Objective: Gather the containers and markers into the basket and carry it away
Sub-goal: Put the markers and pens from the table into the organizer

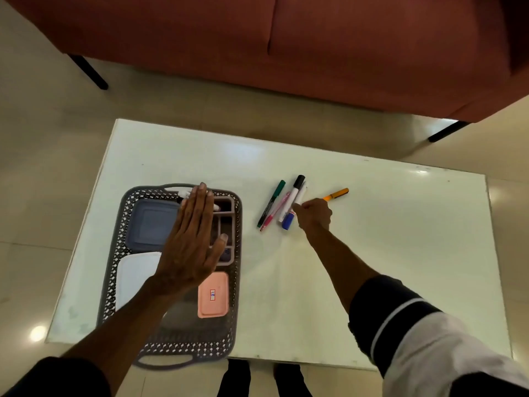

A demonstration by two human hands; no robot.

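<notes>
Your basket (110,270) sits at the table's (372,282) left end, its near handle overhanging the front edge. Bare tabletop runs right of the markers and along the near side. A red sofa (286,38) stands beyond the far edge. Your left hand (189,247) hovers flat above the basket, fingers spread, holding nothing. Your right hand (315,216) is closed around a white marker (299,196) at mid-table. Counted: three lidded containers inside, blue (148,224), white (134,276), pink (213,295), plus a divided organizer (226,213). Six markers are visible on the table; the orange one (337,194) lies apart.
</notes>
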